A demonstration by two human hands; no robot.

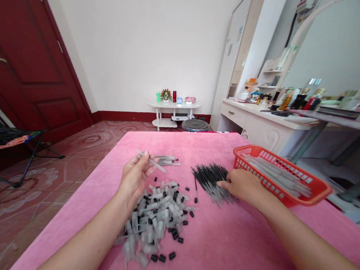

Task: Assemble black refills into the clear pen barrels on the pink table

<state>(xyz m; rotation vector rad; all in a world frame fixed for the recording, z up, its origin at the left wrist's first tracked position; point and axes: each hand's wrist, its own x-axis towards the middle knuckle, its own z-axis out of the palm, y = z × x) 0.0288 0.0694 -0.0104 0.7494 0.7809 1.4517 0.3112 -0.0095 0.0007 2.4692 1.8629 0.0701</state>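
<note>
My left hand is raised over the left of the table, thumb and fingers closed on a translucent pen barrel held at a slant. Just beyond it lies a small row of pens. My right hand is pinched at the right side of a fanned pile of black-inked pen refills; its fingertips are partly hidden among them. Between my arms spreads a heap of clear pen caps mixed with small black end plugs.
A red plastic basket with more translucent barrels stands right of my right hand. Pink cloth covers the table. A dressing table with bottles is at the right, a folding chair at the left.
</note>
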